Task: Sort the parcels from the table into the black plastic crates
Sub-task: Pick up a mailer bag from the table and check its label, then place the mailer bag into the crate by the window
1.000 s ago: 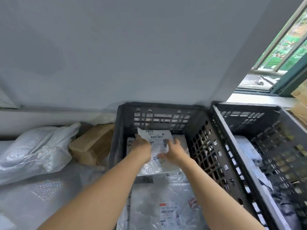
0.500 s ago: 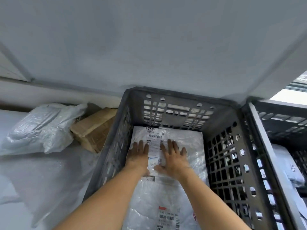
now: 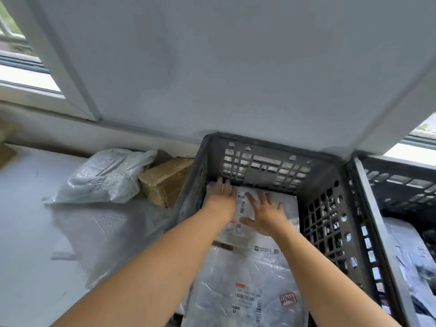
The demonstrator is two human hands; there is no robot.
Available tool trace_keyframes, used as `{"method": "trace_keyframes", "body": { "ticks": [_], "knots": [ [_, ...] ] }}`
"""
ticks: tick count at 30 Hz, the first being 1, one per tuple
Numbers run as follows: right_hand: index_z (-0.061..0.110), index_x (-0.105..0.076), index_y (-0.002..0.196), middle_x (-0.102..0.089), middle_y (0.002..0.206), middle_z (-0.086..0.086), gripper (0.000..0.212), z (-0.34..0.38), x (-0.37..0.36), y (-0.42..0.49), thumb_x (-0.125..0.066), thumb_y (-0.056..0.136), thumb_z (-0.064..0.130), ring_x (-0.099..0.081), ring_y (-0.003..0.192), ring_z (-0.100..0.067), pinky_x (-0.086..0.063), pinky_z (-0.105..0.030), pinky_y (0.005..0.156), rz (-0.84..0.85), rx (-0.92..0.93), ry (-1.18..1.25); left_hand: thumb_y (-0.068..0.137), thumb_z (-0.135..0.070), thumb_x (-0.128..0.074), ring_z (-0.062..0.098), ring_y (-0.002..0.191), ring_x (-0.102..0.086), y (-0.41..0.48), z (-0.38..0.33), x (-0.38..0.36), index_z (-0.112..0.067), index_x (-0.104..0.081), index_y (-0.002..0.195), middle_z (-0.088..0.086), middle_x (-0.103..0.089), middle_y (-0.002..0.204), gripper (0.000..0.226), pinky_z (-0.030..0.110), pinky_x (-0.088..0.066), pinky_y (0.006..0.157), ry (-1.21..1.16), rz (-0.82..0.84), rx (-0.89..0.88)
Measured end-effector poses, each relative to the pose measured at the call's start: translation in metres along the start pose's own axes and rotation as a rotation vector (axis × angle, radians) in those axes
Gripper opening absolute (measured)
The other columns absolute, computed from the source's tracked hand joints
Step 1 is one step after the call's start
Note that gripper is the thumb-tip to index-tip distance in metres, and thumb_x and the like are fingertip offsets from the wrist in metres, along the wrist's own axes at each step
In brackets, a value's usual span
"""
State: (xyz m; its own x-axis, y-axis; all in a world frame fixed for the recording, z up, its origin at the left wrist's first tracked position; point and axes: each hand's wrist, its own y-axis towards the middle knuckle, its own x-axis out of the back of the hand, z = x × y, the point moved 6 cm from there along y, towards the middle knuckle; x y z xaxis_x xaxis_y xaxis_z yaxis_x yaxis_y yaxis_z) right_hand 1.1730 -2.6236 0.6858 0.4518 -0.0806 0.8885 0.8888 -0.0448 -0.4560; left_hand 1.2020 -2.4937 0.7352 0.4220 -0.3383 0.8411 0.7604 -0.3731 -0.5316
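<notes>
I see the white parcel (image 3: 242,205) lying flat inside the black crate (image 3: 259,147), near its far wall, with my left grip (image 3: 220,197) and right grip (image 3: 266,213) both open, fingers spread, pressing down on it side by side. Below my wrists a clear-wrapped parcel (image 3: 247,279) lies in the same crate. Right of the right grip stands a second crate (image 3: 401,180), and left of the left grip, out on the bench (image 3: 28,232), sit a cardboard box (image 3: 165,180) and a grey poly bag (image 3: 103,175).
</notes>
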Motion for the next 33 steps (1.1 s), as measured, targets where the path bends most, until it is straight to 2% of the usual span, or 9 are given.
{"method": "trace_keyframes", "body": {
  "ticks": [3,7,13,21,27,33],
  "knots": [
    [0.036,0.003,0.157,0.004,0.166,-0.002,0.087,-0.002,0.046,-0.017,-0.043,0.091,0.069,-0.001,0.152,-0.03,-0.014,-0.063,0.117,-0.111,-0.032,0.058,0.093,-0.059,-0.053,0.036,0.15,0.013,-0.021,0.018,0.046,-0.01,0.007,0.157,0.014,0.013,0.164,0.1,0.056,-0.008,0.121,0.001,-0.145,0.016],
    [0.035,0.002,0.157,0.006,0.166,-0.002,0.084,0.015,0.102,-0.037,-0.044,0.094,0.065,-0.002,0.152,-0.03,-0.011,-0.062,0.118,-0.231,-0.044,0.135,0.096,-0.06,-0.046,0.034,0.151,0.014,-0.046,0.052,0.089,-0.011,0.007,0.157,0.012,0.013,0.165,0.094,0.053,-0.007,0.122,-0.025,-0.315,0.007],
    [0.033,-0.002,0.158,0.001,0.166,0.0,0.079,0.088,0.155,-0.069,-0.041,0.096,0.062,-0.002,0.153,-0.025,-0.009,-0.06,0.119,-0.424,0.012,0.143,0.096,-0.062,-0.041,0.035,0.151,0.012,-0.085,0.123,0.094,-0.013,0.007,0.157,0.012,0.012,0.165,0.091,0.053,-0.009,0.121,-0.037,-0.477,0.006],
    [0.031,-0.005,0.158,-0.002,0.166,0.0,0.077,0.221,0.167,-0.097,-0.04,0.096,0.062,-0.004,0.152,-0.024,-0.011,-0.058,0.118,-0.499,0.017,0.085,0.094,-0.067,-0.037,0.033,0.151,0.009,-0.159,0.247,0.048,-0.017,0.003,0.158,0.009,0.009,0.165,0.09,0.054,-0.012,0.12,-0.14,-0.539,-0.032],
    [0.026,-0.006,0.158,-0.004,0.165,-0.004,0.079,0.315,0.132,-0.101,-0.042,0.097,0.06,-0.007,0.151,-0.028,-0.009,-0.057,0.118,-0.436,0.055,0.029,0.094,-0.063,-0.046,0.031,0.152,0.007,-0.189,0.337,-0.027,-0.018,0.002,0.158,0.009,0.006,0.166,0.092,0.053,-0.019,0.118,-0.218,-0.466,0.031],
    [0.026,-0.004,0.159,-0.001,0.166,-0.003,0.083,0.366,0.098,-0.086,-0.046,0.095,0.059,0.0,0.152,-0.024,-0.009,-0.056,0.119,-0.364,0.079,-0.003,0.091,-0.067,-0.047,0.033,0.152,0.005,-0.191,0.379,-0.083,-0.019,0.005,0.157,0.01,0.004,0.165,0.097,0.053,-0.019,0.119,-0.266,-0.412,0.075]
  ]
}}
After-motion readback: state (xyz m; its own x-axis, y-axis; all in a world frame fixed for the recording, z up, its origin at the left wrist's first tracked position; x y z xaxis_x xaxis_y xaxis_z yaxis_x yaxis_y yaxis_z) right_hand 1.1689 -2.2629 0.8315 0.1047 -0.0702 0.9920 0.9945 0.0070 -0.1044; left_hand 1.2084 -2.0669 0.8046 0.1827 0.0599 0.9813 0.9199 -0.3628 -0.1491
